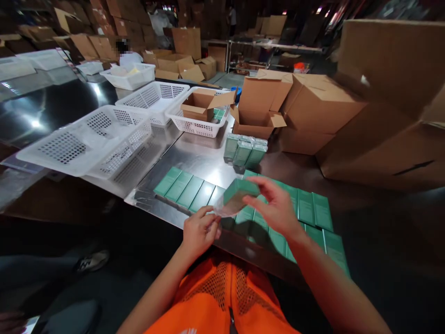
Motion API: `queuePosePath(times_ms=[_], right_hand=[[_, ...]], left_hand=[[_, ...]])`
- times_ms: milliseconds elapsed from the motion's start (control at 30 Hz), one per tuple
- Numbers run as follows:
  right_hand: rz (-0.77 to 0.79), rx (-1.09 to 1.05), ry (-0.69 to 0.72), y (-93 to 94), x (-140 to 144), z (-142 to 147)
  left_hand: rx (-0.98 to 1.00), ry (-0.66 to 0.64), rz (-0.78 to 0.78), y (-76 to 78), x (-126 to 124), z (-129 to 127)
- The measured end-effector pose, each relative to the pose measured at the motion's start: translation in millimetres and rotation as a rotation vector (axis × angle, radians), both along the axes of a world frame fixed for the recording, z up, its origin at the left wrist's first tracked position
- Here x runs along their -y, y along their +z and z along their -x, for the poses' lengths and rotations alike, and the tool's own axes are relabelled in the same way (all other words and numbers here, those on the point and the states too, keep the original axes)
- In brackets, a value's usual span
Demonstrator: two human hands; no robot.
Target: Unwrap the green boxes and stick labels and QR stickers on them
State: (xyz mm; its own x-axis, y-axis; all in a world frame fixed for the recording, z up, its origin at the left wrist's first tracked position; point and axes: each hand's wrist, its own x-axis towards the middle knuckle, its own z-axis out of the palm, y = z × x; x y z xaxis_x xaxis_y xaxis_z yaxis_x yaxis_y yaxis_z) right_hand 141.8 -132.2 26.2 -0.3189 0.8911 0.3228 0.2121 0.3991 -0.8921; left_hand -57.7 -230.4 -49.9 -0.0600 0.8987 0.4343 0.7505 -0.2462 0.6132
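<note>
A small green box [239, 190] is tilted above the metal table, with my right hand [274, 204] closed around its right end. Clear plastic film [222, 209] shows at the box's left end. My left hand [202, 229] pinches the edge of that film, fingers curled together. Beneath and beside my hands, several similar green boxes [190, 191] lie flat in rows along the table's near edge. Farther back, a cluster of wrapped green boxes [245, 150] stands upright.
White perforated baskets [114, 139] line the table's left side, one holding a small carton [198, 105]. An open carton [255, 123] stands behind the upright boxes, with large cartons [385, 106] to the right. A person [129, 58] is at the far left; another's shoe [92, 261] shows at lower left.
</note>
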Motion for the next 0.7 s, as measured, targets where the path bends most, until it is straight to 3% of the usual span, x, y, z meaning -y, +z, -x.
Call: queuePosePath(times_ms=[67, 133, 300, 400, 500, 600, 700], right_hand=[[0.056, -0.197, -0.097, 11.3, -30, -10], [0.101, -0.254, -0.156, 13.6, -64, -16], [0.210, 0.126, -0.113, -21.1, -124, -2], [0.211, 0.280, -0.135, -47.9, -138, 12], [0.190, 0.477, -0.159, -63.8, -146, 16], [0.161, 0.653, -0.174, -66.5, -149, 17], [0.087, 0.726, -0.138, -56.0, -140, 24]], left_hand=[[0.035, 0.001, -0.027, 7.6, 6, 2], [0.133, -0.033, -0.038, 15.5, 14, 5], [0.525, -0.156, 0.057, 21.4, 31, 16], [0.695, -0.195, 0.072, 12.7, 40, 21], [0.881, -0.148, 0.098, 1.5, 46, 25], [1.092, -0.086, 0.212, -3.0, 47, 26], [1.103, -0.041, 0.297, 4.5, 47, 21]])
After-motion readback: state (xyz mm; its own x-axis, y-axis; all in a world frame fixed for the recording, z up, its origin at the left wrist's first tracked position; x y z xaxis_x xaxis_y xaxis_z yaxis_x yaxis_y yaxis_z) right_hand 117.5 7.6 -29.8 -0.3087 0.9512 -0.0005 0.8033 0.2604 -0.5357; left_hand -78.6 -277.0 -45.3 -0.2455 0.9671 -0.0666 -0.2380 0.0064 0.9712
